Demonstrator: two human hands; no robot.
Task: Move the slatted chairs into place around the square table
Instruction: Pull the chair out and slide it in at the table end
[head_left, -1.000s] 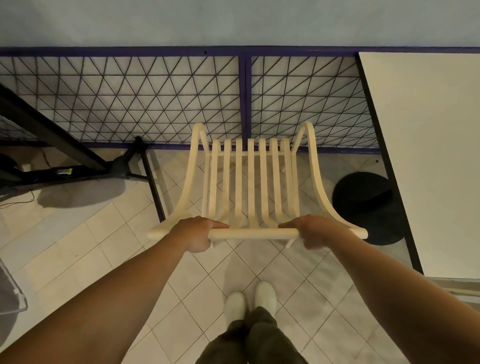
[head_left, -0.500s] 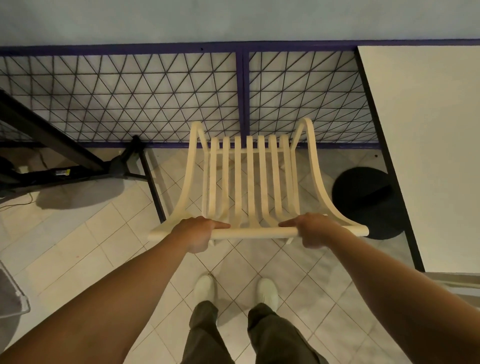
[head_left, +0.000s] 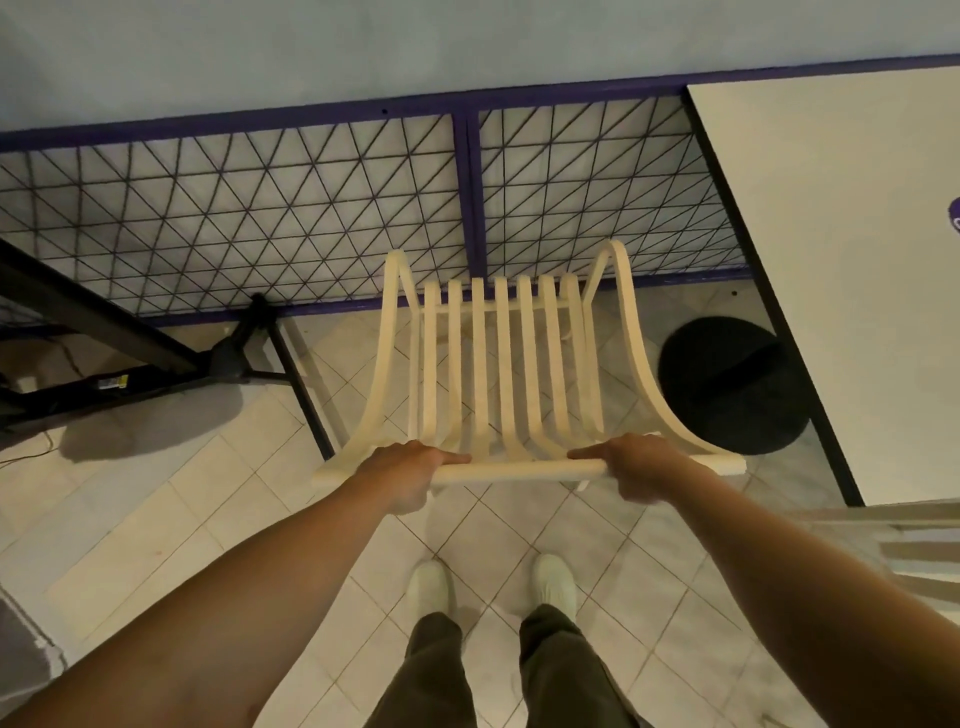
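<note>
Your left hand (head_left: 402, 475) and right hand (head_left: 636, 470) each wrap the slatted chair (head_left: 501, 374) by its top rail, spread wide, probably to steer it toward the table (head_left: 852, 270).

The slatted chair (head_left: 498, 374) is cream; the table (head_left: 852, 270) is white, edged black. The mesh fence (head_left: 260, 218) shows black triangles in a purple frame.

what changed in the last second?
The shoes stepped apart from a close stance. Blurred slats of another chair came into view lower right. The left hand and right hand still grip the top rail of the slatted chair; it shows no clear shift beside the table.
</note>
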